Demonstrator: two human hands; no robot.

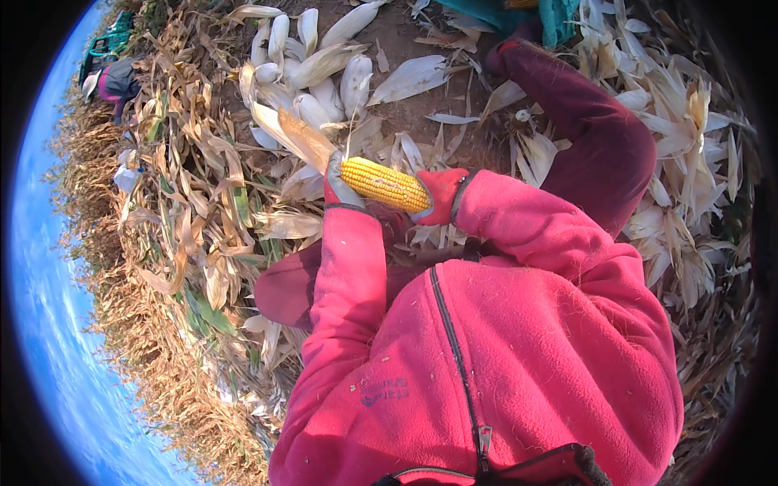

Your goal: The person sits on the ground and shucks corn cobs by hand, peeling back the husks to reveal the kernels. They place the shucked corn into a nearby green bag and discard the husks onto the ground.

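Note:
A yellow corn cob (384, 184), its kernels bare, lies between my two gloved hands. My left hand (343, 185), in a red and grey glove, is closed around the cob's left end, where peeled-back dry husk (298, 136) sticks out up and to the left. On the cob's right end is my right hand (436, 195), also in a red and grey glove, its fingers partly hidden beneath the cob. Beyond my hands, a heap of corn ears in pale husks (316, 91) rests on the soil.
Dry corn stalks and leaves (200, 182) cover the ground at left. Empty husks (687, 140) are piled at right, past my bent leg (598, 133). A green sack (556, 21) stands at the top edge. Another person (118, 82) is far off at upper left, near a green crate (109, 42).

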